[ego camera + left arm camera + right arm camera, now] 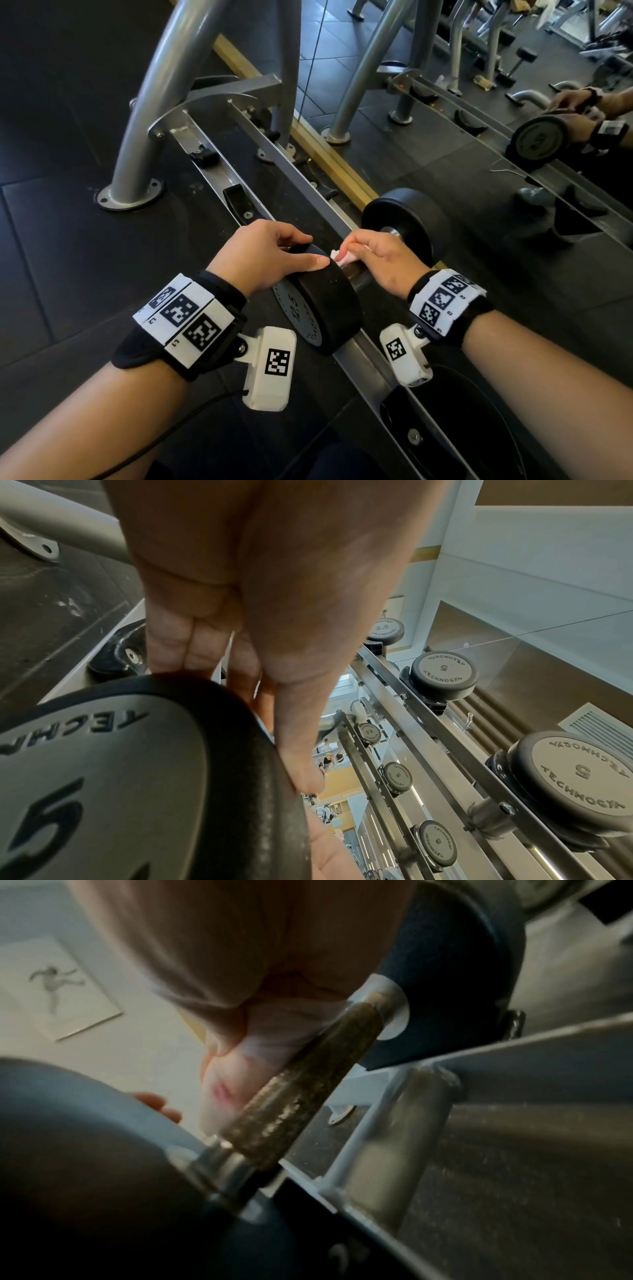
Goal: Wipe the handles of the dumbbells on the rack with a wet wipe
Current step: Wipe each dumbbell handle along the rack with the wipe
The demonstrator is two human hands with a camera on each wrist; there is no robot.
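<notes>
A black dumbbell lies across the steel rack rails, its near head [325, 301] marked 12.5 and its far head [407, 219] by the mirror. My left hand [301, 251] grips the top of the near head, thumb along the rim; in the left wrist view my left hand [260, 685] has its fingers draped over that head [137, 777]. My right hand [352, 250] holds a white wet wipe [342, 257] against the handle. In the right wrist view my right hand [232, 1010] presses the wipe [284, 1034] onto the knurled handle [308, 1085].
Empty black cradles [236, 200] [407, 421] sit along the rail [219, 171]. A grey rack post [144, 130] is bolted to the floor at left. A mirror [445, 113] stands behind the rack. Several smaller dumbbells [441, 674] [582, 775] rest on the tier above.
</notes>
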